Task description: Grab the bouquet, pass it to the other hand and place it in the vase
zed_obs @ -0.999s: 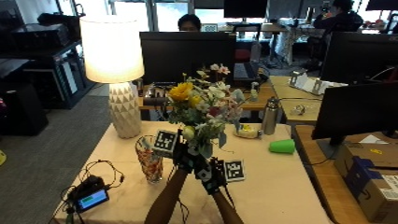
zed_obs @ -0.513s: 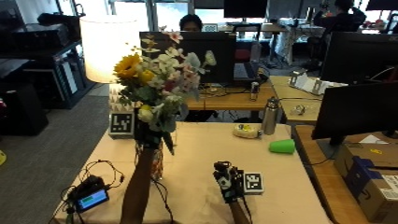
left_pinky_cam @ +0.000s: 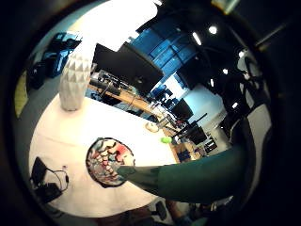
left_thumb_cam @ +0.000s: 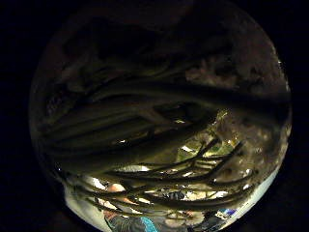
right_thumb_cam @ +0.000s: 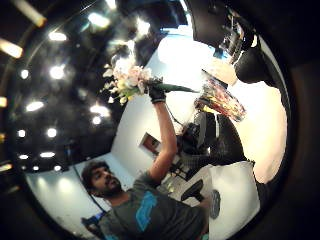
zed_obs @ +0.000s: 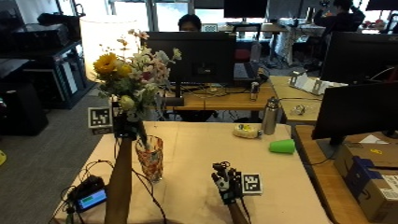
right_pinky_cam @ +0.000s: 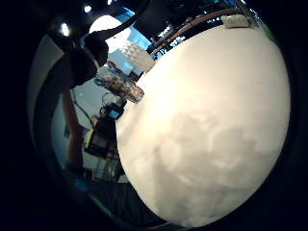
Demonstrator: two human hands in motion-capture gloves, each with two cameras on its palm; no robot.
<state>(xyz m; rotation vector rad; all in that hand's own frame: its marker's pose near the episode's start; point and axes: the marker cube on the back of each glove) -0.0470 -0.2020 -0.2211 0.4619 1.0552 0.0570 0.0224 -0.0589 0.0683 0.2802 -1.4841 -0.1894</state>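
Observation:
My left hand (zed_obs: 124, 127) is raised above the table and grips the green stems of the bouquet (zed_obs: 132, 74), a bunch of yellow, white and pink flowers standing upright. The stem ends hang just over the mouth of the patterned glass vase (zed_obs: 150, 158). In the left little finger side palm view the stems (left_pinky_cam: 188, 175) point down at the vase's opening (left_pinky_cam: 109, 161). The left thumb side palm view is filled by stems (left_thumb_cam: 145, 145). The right thumb side palm view shows the bouquet (right_thumb_cam: 127, 80) held high beside the vase (right_thumb_cam: 220, 97). My right hand (zed_obs: 225, 182) hovers low over the table, fingers relaxed, holding nothing.
A white lamp (zed_obs: 109, 37) stands at the table's back left. A small screen device with cables (zed_obs: 90, 198) lies left of the vase. A green cup (zed_obs: 283, 146), a steel bottle (zed_obs: 270, 115) and a yellow object (zed_obs: 247, 131) sit at the back right.
The bouquet has passed from both hands at the table's middle into my left hand alone, which carried it left and over the vase. My right hand let go and sank toward the table.

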